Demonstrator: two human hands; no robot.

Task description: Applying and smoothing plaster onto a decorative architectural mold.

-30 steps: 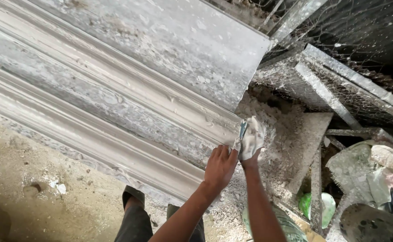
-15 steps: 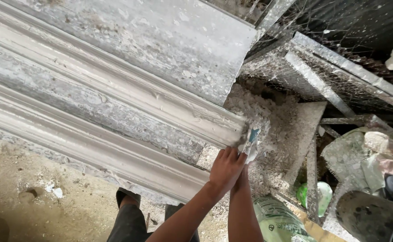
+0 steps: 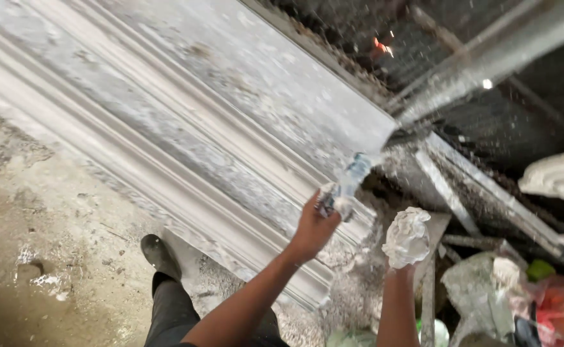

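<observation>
Head view, the only one I have. My left hand [image 3: 313, 226] is closed around a small clear plastic bottle [image 3: 349, 183], tipped so its far end points at the end of the long white plaster cornice moulding [image 3: 185, 160]. Whether anything runs out of the bottle I cannot tell. My right hand [image 3: 405, 239] is wrapped in a wad of wet white plaster [image 3: 409, 232]; the fingers are buried in it, bunched tight round the lump, held just beside the moulding's end and clear of it.

Risks, as I judge them:
- The plaster lump looks soft; a loosened hold could drop it into the debris [image 3: 481, 289] below.
- The bottle is gripped low and looks slick with slurry; it could slip or spill wide onto the moulding's face.
- The moulding's end edge looks thin; a knock from either hand could chip it.
- My dark boot [image 3: 158, 256] stands near the moulding's lower edge, on a gritty floor, so footing is doubtful.

Surface and room: the moulding lies on a long grey form, streaked with dried plaster. Concrete floor [image 3: 50, 218] stained and dusty, with white splashes. At right, metal bars [image 3: 487, 58], wire mesh, scraps and plastic bags [image 3: 552, 302]. Another white cast piece [image 3: 561, 177] sits at the far right edge.
</observation>
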